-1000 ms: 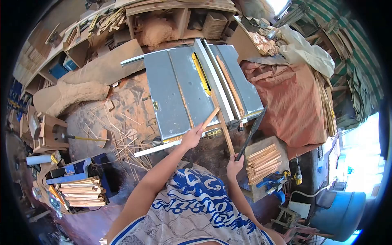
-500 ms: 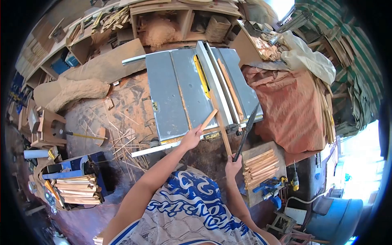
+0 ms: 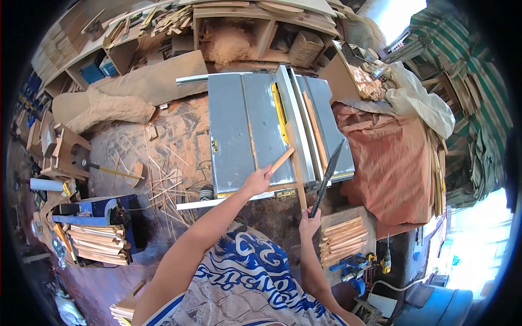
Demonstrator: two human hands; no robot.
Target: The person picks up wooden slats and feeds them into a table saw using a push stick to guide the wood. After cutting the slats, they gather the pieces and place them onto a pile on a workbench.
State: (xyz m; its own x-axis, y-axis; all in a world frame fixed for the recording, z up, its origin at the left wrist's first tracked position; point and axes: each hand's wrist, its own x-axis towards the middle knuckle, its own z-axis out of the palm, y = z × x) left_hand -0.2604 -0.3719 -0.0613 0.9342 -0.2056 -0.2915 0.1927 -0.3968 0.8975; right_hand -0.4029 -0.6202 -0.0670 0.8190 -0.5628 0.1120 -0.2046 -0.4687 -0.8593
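Note:
My left hand [image 3: 260, 181] grips a short wooden stick [image 3: 283, 158] over the near part of a grey table saw top [image 3: 231, 130]. The stick's tip rests against the side of a long, narrow wood strip [image 3: 298, 182]. That strip lies along the saw's metal fence [image 3: 298, 117], its far end beside the yellow blade insert [image 3: 279, 108]. My right hand [image 3: 309, 222], off the near edge of the table, is closed around the strip's near end and a long black push stick [image 3: 328, 178]. The push stick points forward and right. I cannot make out the blade.
Another wood piece [image 3: 315, 130] lies right of the fence. Stacked strips sit on a board [image 3: 363, 217] at right and beside a blue machine [image 3: 98, 209] at left. Offcuts [image 3: 166, 187] and sawdust litter the floor. A reddish cloth [image 3: 386, 168] hangs right of the saw.
The view has tilted, so the saw appears lower and slightly further right. Relative to the saw table, the long strip and my right hand have advanced a little. Both hands keep their holds.

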